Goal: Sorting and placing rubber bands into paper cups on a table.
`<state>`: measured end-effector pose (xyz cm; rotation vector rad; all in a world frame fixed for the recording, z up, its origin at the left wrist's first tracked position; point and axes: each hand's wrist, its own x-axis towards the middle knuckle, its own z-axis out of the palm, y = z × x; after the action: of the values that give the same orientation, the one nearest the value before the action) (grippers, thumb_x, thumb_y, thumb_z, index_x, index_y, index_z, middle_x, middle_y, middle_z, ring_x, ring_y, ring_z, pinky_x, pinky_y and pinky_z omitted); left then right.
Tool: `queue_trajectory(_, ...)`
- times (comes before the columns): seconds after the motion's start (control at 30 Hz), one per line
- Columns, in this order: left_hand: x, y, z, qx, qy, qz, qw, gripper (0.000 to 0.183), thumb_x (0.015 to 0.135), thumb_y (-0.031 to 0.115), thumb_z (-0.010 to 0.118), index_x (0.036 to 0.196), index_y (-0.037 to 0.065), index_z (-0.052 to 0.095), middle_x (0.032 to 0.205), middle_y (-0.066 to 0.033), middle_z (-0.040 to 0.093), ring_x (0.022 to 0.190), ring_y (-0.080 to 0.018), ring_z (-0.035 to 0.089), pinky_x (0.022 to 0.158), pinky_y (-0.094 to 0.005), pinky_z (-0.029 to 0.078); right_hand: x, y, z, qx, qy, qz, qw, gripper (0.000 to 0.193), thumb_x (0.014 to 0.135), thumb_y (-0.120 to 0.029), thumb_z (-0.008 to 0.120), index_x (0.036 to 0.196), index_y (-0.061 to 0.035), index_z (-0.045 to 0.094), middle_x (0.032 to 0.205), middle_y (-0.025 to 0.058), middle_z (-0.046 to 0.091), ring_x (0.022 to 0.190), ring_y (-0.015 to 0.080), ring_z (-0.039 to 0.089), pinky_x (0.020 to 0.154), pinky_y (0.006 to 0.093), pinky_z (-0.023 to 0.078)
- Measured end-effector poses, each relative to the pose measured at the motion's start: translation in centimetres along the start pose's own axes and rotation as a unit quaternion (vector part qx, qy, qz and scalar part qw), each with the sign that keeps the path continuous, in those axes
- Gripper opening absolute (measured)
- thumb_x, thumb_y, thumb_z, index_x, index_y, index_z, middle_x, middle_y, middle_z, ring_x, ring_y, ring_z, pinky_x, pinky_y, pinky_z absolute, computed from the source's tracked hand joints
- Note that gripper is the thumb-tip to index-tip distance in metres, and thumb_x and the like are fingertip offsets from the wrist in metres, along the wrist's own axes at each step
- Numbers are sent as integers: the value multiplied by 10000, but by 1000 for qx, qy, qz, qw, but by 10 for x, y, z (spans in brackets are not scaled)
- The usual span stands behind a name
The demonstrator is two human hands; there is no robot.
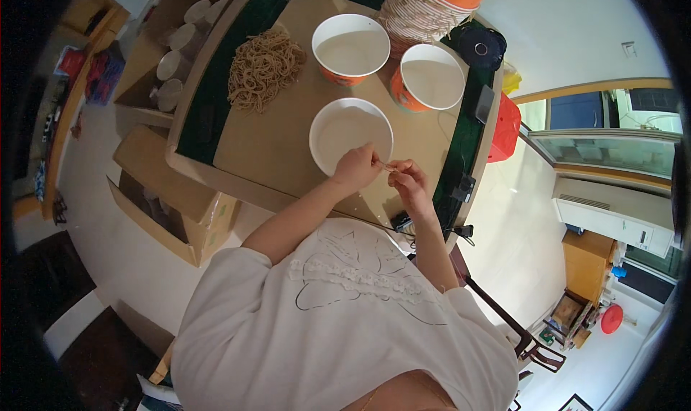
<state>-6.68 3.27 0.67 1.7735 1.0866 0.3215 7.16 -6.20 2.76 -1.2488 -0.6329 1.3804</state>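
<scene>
My left hand (357, 168) is closed in a pinch at the near rim of a white-lined paper bucket (350, 134). Just to its right, my right hand (410, 183) pinches too, its fingers curled. A thin tan strand (386, 167) runs between the fingertips of both hands; it is too small to tell its exact kind. Two more paper buckets, orange outside and white inside, stand beyond: one bucket (350, 47) at the middle and another bucket (432, 78) to the right. At the far left of the board lies a tangled heap of tan cord-like loops (265, 69).
A tall nested stack of orange paper buckets (425, 11) rises at the back right. A black round object (479, 47) and a phone-like slab (484, 104) lie along the right edge. Cardboard boxes (173, 195) stand left of the table, one holding clear cups (173, 64).
</scene>
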Motion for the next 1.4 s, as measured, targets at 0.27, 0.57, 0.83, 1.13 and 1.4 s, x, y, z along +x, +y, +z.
queue_trajectory(0.27,-1,6,0,8,23,2,1000,175,789,204,591,839,50,527,743,-143,624,728,-344,612,636,-444,481,1,0,-2,-42,21,19,999,149,865,-89,562,990,-21,515,789,50,597,620,91,529,558,210,420)
queue_trajectory(0.57,2,6,-5,-71,121,37,989,145,806,151,565,858,50,475,722,-161,604,706,-365,605,612,-453,467,1,-11,12,-335,59,-23,940,115,833,-98,635,895,-19,580,654,-1,556,609,46,491,543,208,410)
queue_trajectory(0.83,0,5,-12,-124,155,43,979,119,832,115,542,862,39,456,709,-154,596,697,-356,611,611,-424,477,1,0,4,-359,66,-51,930,140,809,-96,648,911,-14,601,632,14,546,537,52,452,511,213,389)
queue_trajectory(1.13,-2,10,-20,-164,125,69,976,120,804,111,603,857,19,548,740,-139,623,689,-253,642,620,-344,500,20,-49,35,-398,29,-132,907,257,817,-44,610,1073,-61,593,834,32,626,545,49,418,522,209,388)
queue_trajectory(1.4,-6,7,-37,-99,182,75,976,111,739,93,622,815,22,586,748,-133,621,704,-265,632,625,-343,495,39,-26,34,-397,25,-99,912,75,817,-64,616,842,-3,579,650,49,570,585,76,504,545,244,431)
